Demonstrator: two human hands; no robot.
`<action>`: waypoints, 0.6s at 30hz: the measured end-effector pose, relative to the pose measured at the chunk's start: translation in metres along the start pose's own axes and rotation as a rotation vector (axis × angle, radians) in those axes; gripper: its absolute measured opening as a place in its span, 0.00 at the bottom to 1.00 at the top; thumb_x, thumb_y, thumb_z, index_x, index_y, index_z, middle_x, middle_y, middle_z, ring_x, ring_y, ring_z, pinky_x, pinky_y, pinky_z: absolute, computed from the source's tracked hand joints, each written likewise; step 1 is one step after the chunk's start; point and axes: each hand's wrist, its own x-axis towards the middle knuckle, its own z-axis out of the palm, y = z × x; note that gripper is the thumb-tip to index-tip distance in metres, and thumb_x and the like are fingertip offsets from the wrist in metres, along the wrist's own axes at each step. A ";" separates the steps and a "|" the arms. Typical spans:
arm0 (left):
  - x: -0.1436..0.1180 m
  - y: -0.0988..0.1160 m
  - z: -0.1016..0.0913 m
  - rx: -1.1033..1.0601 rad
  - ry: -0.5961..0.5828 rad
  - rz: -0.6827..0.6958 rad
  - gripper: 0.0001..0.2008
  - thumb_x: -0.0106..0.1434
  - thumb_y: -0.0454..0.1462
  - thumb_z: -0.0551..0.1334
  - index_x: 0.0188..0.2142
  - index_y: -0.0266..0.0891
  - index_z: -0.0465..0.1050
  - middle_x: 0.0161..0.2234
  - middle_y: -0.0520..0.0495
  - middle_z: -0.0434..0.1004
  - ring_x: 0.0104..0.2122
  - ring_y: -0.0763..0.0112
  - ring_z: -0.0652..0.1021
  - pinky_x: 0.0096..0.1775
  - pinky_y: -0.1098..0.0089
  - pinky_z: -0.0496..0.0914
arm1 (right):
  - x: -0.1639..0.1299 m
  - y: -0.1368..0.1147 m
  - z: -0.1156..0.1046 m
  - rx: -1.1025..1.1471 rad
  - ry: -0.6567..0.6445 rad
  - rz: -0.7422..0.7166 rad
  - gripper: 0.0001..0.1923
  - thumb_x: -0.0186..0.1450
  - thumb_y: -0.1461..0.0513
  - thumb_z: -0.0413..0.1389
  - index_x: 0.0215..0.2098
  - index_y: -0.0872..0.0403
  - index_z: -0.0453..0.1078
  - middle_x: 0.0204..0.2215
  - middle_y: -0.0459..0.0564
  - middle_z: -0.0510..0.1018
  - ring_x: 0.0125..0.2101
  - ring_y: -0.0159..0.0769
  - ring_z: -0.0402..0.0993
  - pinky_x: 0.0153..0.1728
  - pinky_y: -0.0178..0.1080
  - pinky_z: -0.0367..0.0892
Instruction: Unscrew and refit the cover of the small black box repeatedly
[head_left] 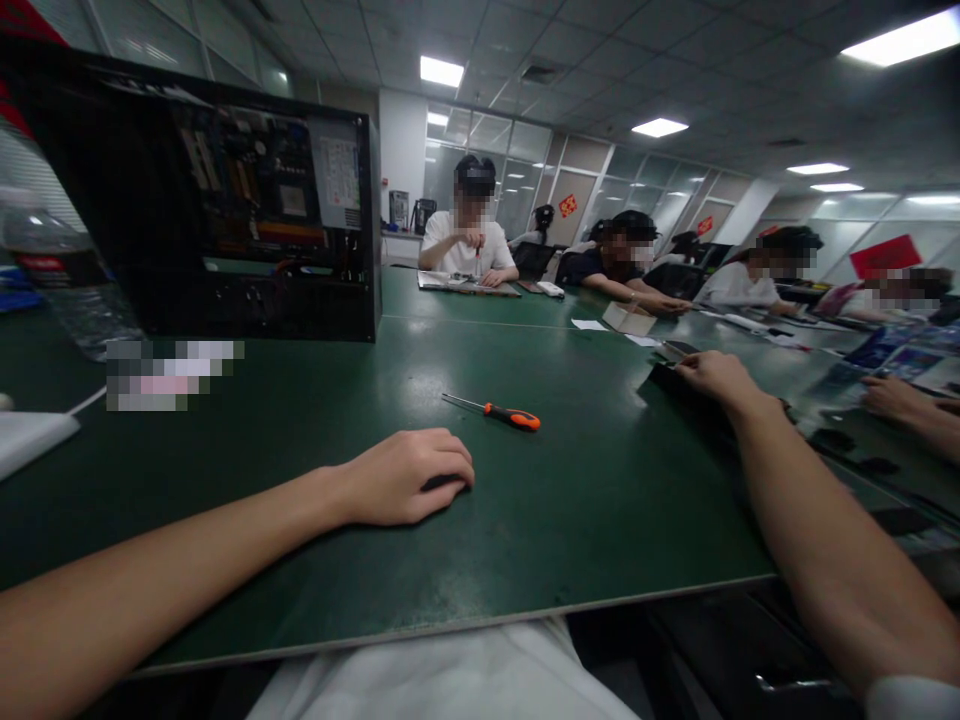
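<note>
My left hand (420, 480) rests on the green tabletop with its fingers curled in. A dark patch shows between thumb and forefinger; whether it is an object or shadow I cannot tell. Just beyond it lies a screwdriver (512, 415) with an orange and black handle, its thin shaft pointing left and away. Off to the right, my right hand (716, 375) is stretched out, fingers closed on the edge of a flat black panel (694, 405). My wrist and forearm cover part of this panel.
An opened black computer case (292, 290) stands at left, its boards showing. Near it are a plastic bottle (75, 270) and a white device (34, 440) with a cable. A small box (628, 318) sits farther back. Several people work around the table (570, 520); another person's hand (892, 395) is at right.
</note>
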 end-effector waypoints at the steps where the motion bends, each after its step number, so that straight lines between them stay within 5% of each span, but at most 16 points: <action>1: 0.000 0.000 0.000 0.001 -0.002 0.001 0.09 0.69 0.30 0.59 0.43 0.38 0.78 0.43 0.42 0.80 0.43 0.64 0.79 0.47 0.67 0.72 | -0.002 0.002 0.000 0.007 0.017 0.007 0.20 0.71 0.54 0.57 0.56 0.55 0.70 0.53 0.55 0.74 0.50 0.40 0.74 0.50 0.48 0.73; 11: 0.000 0.001 -0.002 -0.010 0.003 0.012 0.09 0.68 0.30 0.59 0.43 0.38 0.77 0.42 0.43 0.81 0.43 0.64 0.79 0.46 0.67 0.72 | -0.025 0.028 -0.025 0.019 0.179 -0.012 0.21 0.73 0.61 0.48 0.57 0.58 0.75 0.49 0.62 0.80 0.52 0.49 0.75 0.49 0.41 0.67; 18: 0.000 0.002 -0.002 -0.009 0.003 0.009 0.09 0.68 0.30 0.59 0.43 0.38 0.78 0.42 0.43 0.81 0.43 0.64 0.79 0.46 0.67 0.73 | -0.004 0.018 0.000 0.020 0.101 -0.161 0.18 0.71 0.55 0.57 0.55 0.54 0.71 0.52 0.53 0.75 0.48 0.39 0.75 0.49 0.46 0.73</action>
